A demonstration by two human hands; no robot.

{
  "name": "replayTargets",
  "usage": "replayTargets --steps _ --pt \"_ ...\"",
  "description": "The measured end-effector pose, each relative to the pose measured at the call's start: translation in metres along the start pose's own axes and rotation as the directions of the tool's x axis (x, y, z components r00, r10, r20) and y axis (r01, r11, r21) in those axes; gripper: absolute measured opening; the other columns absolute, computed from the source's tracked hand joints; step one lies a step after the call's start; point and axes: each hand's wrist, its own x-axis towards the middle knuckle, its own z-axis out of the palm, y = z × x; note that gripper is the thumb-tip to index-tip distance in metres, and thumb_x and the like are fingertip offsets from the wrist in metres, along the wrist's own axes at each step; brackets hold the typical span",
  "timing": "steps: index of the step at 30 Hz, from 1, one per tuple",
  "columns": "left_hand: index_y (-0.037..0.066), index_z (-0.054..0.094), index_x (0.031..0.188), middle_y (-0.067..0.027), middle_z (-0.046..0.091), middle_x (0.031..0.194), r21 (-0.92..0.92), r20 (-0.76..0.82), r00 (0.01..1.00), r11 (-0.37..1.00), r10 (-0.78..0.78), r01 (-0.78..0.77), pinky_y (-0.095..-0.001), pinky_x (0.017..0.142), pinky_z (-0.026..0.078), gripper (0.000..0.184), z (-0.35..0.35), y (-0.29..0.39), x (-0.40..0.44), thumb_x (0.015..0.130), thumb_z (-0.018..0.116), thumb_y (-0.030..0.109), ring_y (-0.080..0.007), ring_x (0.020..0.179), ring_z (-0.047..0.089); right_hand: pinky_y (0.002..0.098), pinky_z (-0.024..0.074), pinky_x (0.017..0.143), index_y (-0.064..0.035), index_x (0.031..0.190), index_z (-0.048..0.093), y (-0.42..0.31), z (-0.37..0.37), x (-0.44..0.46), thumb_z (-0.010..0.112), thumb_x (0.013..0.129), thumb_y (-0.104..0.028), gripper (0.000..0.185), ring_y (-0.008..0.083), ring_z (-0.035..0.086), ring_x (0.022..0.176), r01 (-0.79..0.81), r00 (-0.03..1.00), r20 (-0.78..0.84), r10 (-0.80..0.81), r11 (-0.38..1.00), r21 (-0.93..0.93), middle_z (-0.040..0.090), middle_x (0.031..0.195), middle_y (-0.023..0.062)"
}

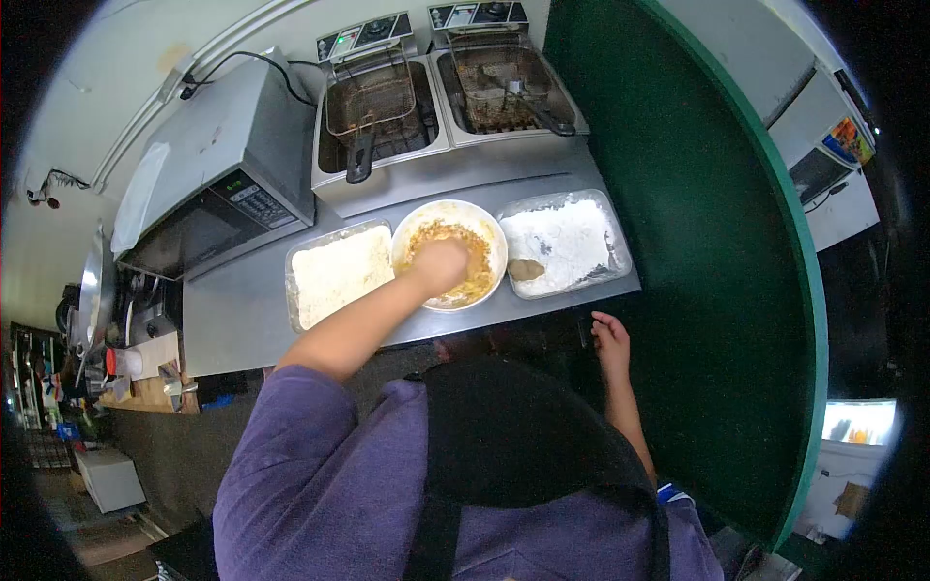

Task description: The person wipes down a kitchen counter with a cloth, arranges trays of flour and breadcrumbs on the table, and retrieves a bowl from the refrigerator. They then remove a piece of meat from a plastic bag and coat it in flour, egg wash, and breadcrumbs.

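A white bowl (451,207) holds a yellow-brown wet mixture, and my left hand (441,266) is down in it, its fingers blurred and hidden. Left of the bowl sits a clear tray (291,281) filled with pale yellowish powder. On the bowl's other side, a clear tray (621,254) holds white powder, with a tan lump (526,269) at its lower left. My right hand (610,343) hangs beyond the counter's front edge, below the white-powder tray, fingers apart and holding nothing.
Behind the trays stands a double fryer (387,184) with two wire baskets. A microwave (218,155) occupies the left of the metal counter (232,334). To the right rises a dark green partition (697,242).
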Motion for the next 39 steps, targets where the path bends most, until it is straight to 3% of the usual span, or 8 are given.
replayTargets --steps 5,8,11,12,15,33,36,39 --pt "0.006 0.072 0.083 -0.02 0.067 0.085 -0.405 0.119 0.993 0.913 0.011 0.038 -0.0443 0.071 0.051 0.02 -0.013 0.001 -0.006 0.079 0.065 0.024 -0.0354 0.08 0.065 0.0217 0.0432 0.065 -0.0076 0.108 0.066 -0.002 -0.001 -0.003 0.062 0.089 -0.01 0.019 0.0076 0.056 0.079 -0.027 0.999 -0.023 0.027 1.0 -0.009 0.063 0.091 -0.0023" --pt "0.01 0.074 0.089 -0.0191 0.068 0.086 -0.622 0.308 0.935 0.706 -0.175 0.338 -0.0427 0.072 0.052 0.018 -0.018 -0.028 0.007 0.077 0.066 0.022 -0.0358 0.079 0.065 0.0207 0.0415 0.062 -0.0087 0.107 0.066 -0.002 -0.004 -0.005 0.062 0.089 -0.009 0.019 0.0066 0.054 0.075 0.001 1.0 -0.031 0.0 1.0 0.016 0.063 0.088 -0.0029" --pt "0.001 0.07 0.085 -0.0178 0.068 0.084 -0.258 0.123 0.914 0.877 -0.386 0.405 -0.0432 0.075 0.051 0.022 -0.042 -0.025 0.005 0.074 0.067 0.02 -0.0353 0.082 0.065 0.0196 0.0394 0.06 -0.0084 0.107 0.066 0.003 -0.009 -0.001 0.061 0.088 -0.007 0.019 0.0057 0.051 0.071 -0.007 1.0 -0.012 0.007 0.999 0.046 0.061 0.086 -0.0034" --pt "0.001 0.069 0.086 -0.0173 0.068 0.092 -0.101 -0.109 0.922 0.927 -0.371 0.361 -0.0431 0.078 0.052 0.021 -0.017 -0.037 0.006 0.074 0.066 0.018 -0.0349 0.087 0.065 0.0192 0.0388 0.059 -0.008 0.107 0.066 0.004 -0.011 0.001 0.061 0.088 -0.007 0.019 0.0054 0.05 0.069 -0.017 1.0 -0.005 0.017 0.998 0.053 0.061 0.085 -0.0035" --pt "0.003 0.07 0.085 -0.0158 0.065 0.097 0.022 -0.193 0.942 0.959 -0.274 0.283 -0.0437 0.083 0.05 0.026 0.004 -0.042 0.008 0.074 0.069 0.026 -0.0325 0.095 0.062 0.0188 0.0379 0.058 -0.0067 0.106 0.066 0.003 -0.011 0.002 0.061 0.088 -0.007 0.019 0.0048 0.048 0.067 -0.008 1.0 -0.019 0.009 0.999 0.05 0.059 0.084 -0.0039" --pt "0.005 0.072 0.09 -0.016 0.068 0.089 0.22 0.055 0.962 0.943 -0.267 0.249 -0.0382 0.075 0.054 0.023 -0.034 0.008 0.023 0.071 0.062 0.013 -0.028 0.09 0.064 0.0192 0.0375 0.056 -0.0094 0.109 0.065 0.005 -0.011 0.011 0.058 0.091 -0.012 0.02 0.0048 0.048 0.062 0.046 0.999 0.01 -0.046 0.998 -0.042 0.057 0.078 -0.004" --pt "0.003 0.072 0.082 -0.0185 0.069 0.085 -0.146 -0.082 0.952 0.949 -0.295 0.281 -0.039 0.071 0.052 0.021 -0.031 -0.01 0.021 0.07 0.068 0.018 -0.03 0.079 0.066 0.0226 0.0396 0.058 -0.0095 0.107 0.067 0.007 -0.019 0.012 0.063 0.088 -0.012 0.019 0.006 0.05 0.069 0.016 1.0 -0.005 -0.016 1.0 -0.014 0.059 0.08 -0.0045" --pt "0.005 0.073 0.084 -0.0156 0.07 0.083 -0.703 0.262 0.825 0.487 -0.5 0.519 -0.0388 0.07 0.052 0.016 -0.034 -0.018 0.023 0.071 0.069 0.013 -0.0279 0.08 0.067 0.0226 0.0396 0.058 -0.0113 0.107 0.067 0.011 -0.023 0.013 0.064 0.088 -0.014 0.02 0.0062 0.049 0.068 0.02 0.999 -0.037 -0.021 0.999 -0.033 0.06 0.081 -0.0051"
